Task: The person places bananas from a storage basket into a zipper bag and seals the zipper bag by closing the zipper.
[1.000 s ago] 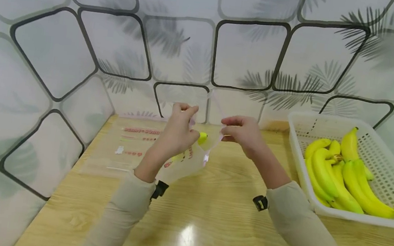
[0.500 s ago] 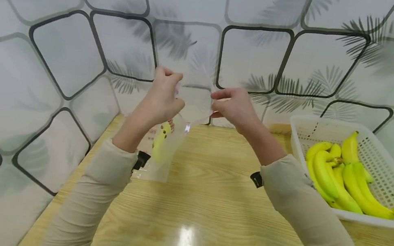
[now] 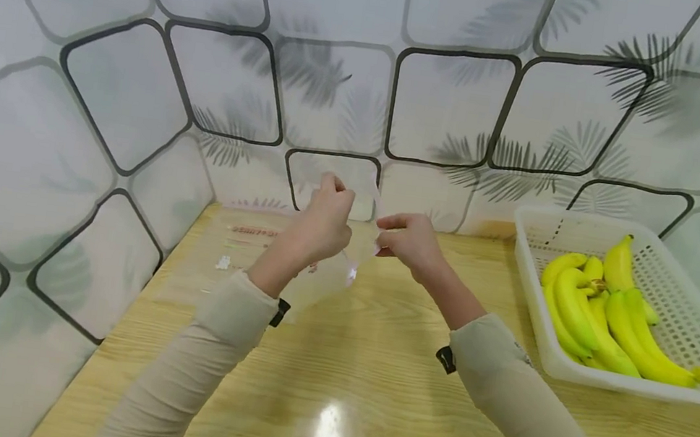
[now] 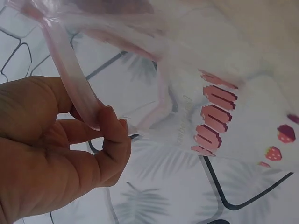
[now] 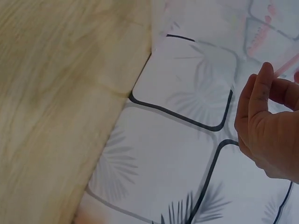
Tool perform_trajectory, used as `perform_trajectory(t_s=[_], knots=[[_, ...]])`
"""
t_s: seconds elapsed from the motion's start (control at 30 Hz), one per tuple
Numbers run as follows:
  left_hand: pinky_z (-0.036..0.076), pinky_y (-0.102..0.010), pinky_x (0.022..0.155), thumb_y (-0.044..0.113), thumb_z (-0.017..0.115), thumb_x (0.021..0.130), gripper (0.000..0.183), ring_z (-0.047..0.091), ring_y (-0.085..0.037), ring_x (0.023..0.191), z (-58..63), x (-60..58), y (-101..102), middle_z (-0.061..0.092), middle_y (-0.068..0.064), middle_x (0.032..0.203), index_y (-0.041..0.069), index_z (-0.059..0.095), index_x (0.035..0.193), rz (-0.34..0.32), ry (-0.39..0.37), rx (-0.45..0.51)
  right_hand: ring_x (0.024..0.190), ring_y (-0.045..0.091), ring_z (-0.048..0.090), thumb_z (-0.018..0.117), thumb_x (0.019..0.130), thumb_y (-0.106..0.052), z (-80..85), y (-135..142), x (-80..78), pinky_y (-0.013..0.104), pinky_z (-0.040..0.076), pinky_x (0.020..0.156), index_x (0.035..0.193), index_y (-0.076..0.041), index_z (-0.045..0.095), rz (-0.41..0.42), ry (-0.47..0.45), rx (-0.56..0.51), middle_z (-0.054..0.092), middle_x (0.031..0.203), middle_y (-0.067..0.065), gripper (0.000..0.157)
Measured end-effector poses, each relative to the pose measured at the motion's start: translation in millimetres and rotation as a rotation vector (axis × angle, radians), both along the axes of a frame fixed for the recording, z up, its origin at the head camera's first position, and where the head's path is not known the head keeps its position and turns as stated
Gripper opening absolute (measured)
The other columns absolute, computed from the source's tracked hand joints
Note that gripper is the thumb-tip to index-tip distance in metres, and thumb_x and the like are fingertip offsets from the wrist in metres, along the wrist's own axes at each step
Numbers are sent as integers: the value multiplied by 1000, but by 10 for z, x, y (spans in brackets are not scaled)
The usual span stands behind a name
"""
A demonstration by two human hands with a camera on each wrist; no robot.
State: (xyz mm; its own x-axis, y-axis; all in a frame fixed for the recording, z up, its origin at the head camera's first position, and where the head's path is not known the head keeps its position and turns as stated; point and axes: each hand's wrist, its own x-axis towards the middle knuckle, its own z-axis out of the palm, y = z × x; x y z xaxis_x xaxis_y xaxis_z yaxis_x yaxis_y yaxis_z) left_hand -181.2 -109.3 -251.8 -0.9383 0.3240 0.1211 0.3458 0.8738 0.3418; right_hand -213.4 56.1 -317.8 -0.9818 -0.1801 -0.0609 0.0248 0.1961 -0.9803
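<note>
A thin translucent plastic bag (image 3: 322, 284) with pinkish handles and red lettering hangs between both hands. My left hand (image 3: 316, 223) pinches one handle loop (image 4: 77, 81), thumb and fingers curled on the strip, as the left wrist view shows. Strawberry prints (image 4: 273, 153) decorate the bag's side. Opposite, my right hand (image 3: 408, 246) pinches the other side of the bag's top between thumb and fingers; a pink strip (image 5: 286, 65) shows at its fingertips in the right wrist view. The left hand and forearm cover part of the bag in the head view.
Another flat printed clear bag (image 3: 184, 286) lies on the wooden table (image 3: 400, 399) at the left. A white perforated basket (image 3: 650, 390) holding several yellow bananas (image 3: 581, 312) stands at the right. A patterned wall (image 3: 449, 107) rises behind the table.
Both hands rose with the bag, moving left, then came back down toward the table. A yellow banana seen through the bag earlier is now out of sight. The basket stays put.
</note>
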Motion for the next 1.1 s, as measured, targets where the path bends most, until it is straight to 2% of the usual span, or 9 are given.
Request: perform_trajectory(t_s=[0.13,0.3,0.47,0.57,0.63,0.73,0.87,0.93,1.1], knots=[[50,-48,93,-8,54,85,22,53,-49,113,-157,26,54,39,-31,139,-7,59,106,-11,-37,15,67,16,66,58,83,9,-241,88,71,26,59,68,125,16,59,0,6,-40,55,129,28,43],[49,-44,95,-9,53,85,38,54,-42,119,-381,89,93,41,-29,142,-10,57,123,-57,-51,89,78,17,67,61,84,8,-528,226,184,30,59,74,136,11,52,57,-5,-97,56,129,29,53],[50,-38,85,-9,52,88,54,54,-33,119,-588,157,150,36,-24,148,-10,45,142,-49,-94,253,83,19,66,62,85,5,-675,340,262,38,58,79,139,6,51,59,10,-106,64,110,25,55],[48,-34,76,-8,51,88,59,56,-31,115,-695,201,192,32,-22,152,-8,40,146,-31,-120,353,82,17,65,63,86,4,-736,395,290,46,57,84,139,4,51,58,13,-102,66,100,19,55],[45,-35,76,-8,51,88,60,56,-31,114,-759,229,213,32,-22,152,-8,39,147,-19,-127,399,82,17,65,64,86,3,-783,416,312,51,55,87,139,3,52,60,8,-105,67,96,18,55],[44,-37,77,-6,53,86,61,53,-31,110,-862,264,222,34,-25,151,-9,42,145,-3,-114,448,85,17,65,65,85,3,-870,421,344,50,54,87,139,1,53,57,1,-115,64,105,24,55],[45,-39,81,-5,56,84,58,51,-31,106,-979,288,228,43,-27,146,-12,46,141,-4,-68,477,91,16,62,65,84,5,-981,430,364,34,56,79,136,3,54,42,35,-122,53,130,26,53],[46,-39,82,-6,56,83,57,52,-31,106,-1010,287,240,45,-27,144,-12,47,140,-12,-57,483,93,15,61,65,84,5,-1011,444,370,28,55,75,134,3,56,23,57,-115,49,137,24,51],[47,-35,75,-7,56,83,58,52,-29,99,-1027,268,253,48,-26,138,-10,47,140,-23,-64,489,101,24,63,64,85,4,-966,486,395,31,55,76,135,3,55,14,130,-35,50,137,24,50]])
